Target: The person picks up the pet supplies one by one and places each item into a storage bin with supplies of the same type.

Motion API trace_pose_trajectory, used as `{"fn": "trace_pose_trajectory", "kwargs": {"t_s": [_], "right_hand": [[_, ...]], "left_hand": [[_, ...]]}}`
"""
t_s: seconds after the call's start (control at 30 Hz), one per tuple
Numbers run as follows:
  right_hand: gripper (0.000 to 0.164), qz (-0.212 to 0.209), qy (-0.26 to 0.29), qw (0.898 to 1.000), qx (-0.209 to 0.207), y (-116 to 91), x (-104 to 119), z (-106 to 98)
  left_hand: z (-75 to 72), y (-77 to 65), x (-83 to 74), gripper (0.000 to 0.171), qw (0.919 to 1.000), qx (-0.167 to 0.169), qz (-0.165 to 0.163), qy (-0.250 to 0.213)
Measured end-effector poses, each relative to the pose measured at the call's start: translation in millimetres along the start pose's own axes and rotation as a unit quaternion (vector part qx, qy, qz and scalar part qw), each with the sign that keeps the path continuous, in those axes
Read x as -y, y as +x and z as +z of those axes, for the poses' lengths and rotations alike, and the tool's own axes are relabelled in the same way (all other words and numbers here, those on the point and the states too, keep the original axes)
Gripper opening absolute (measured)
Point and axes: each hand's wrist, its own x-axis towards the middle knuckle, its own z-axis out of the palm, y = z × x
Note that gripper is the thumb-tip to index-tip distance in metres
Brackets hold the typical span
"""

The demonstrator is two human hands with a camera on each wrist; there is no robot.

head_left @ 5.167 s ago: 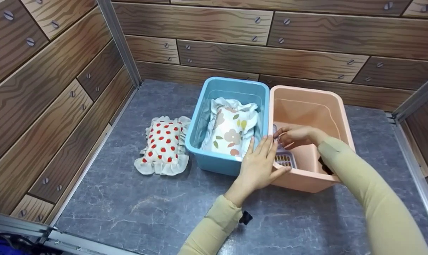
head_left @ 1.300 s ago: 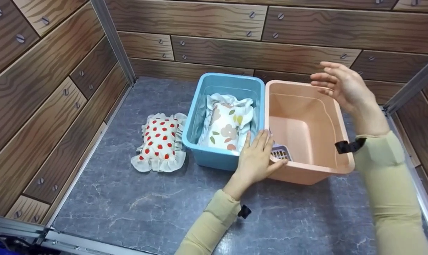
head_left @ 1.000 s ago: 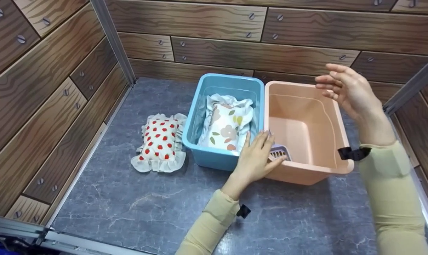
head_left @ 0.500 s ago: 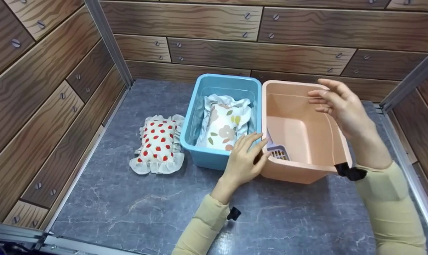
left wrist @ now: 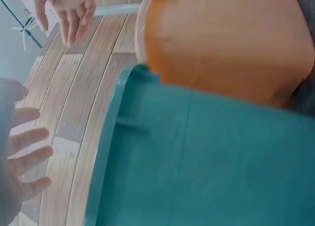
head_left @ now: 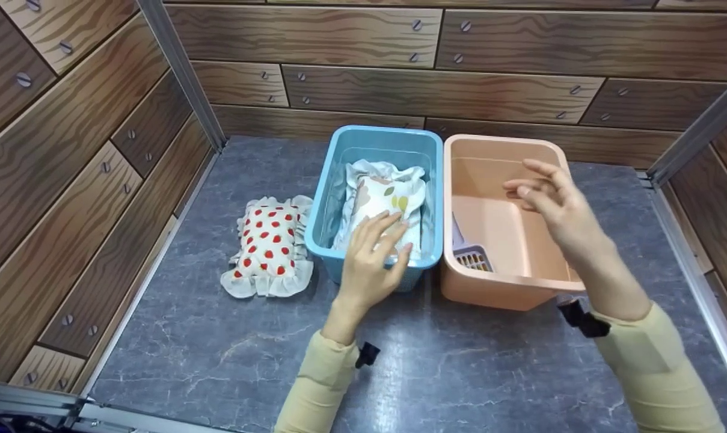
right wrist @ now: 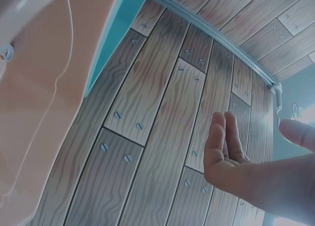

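In the head view my left hand (head_left: pixel 366 264) hovers with relaxed, spread fingers over the front rim of the blue bin (head_left: pixel 433 180). Inside that bin lies a small ruffled pillow with a flower print (head_left: pixel 369 201), partly hidden behind my fingers. The left wrist view shows the left fingers (left wrist: pixel 29 162) apart from the bin wall, holding nothing. My right hand (head_left: pixel 564 210) hangs above the right side of the peach bin (head_left: pixel 483 294), fingers loosely bent and nothing in them. Down in the peach bin's front left corner rests a lilac slotted scoop (head_left: pixel 472 257), its handle leaning along the left wall.
A ruffled pillow with strawberries (head_left: pixel 270 240) lies on the grey marbled floor (head_left: pixel 231 355), left of the blue bin. The two bins stand side by side near the wood-patterned back wall (head_left: pixel 351 90). Side walls with metal edge bars (head_left: pixel 183 66) enclose the area.
My right hand has left the scoop in the peach bin, risen out and since drifted lower and left. My left hand has come off the adjoining rims and moved left over the blue bin.
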Motion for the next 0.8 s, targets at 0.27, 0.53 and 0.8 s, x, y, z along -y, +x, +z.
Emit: {"fn": "trace_pose_trajectory", "kwargs": {"t_s": [0.27, 0.53, 0.8], "right_hand": [[0.049, 0.031, -0.047, 0.998, -0.004, -15, -13, 20], [0.045, 0.034, -0.073, 0.997, -0.008, -23, -33, 38], [0.046, 0.035, -0.078, 0.996, -0.022, -31, -54, 51]], "left_hand": [[-19.5, -5.0, 13.4, 0.031, 0.9986, -0.052, 0.002, -0.012], [-34.7, -12.7, 29.6, 0.030, 0.9969, -0.078, -0.013, -0.010], [-44.0, -21.6, 40.7, 0.031, 0.9948, -0.093, -0.041, -0.006]]}}
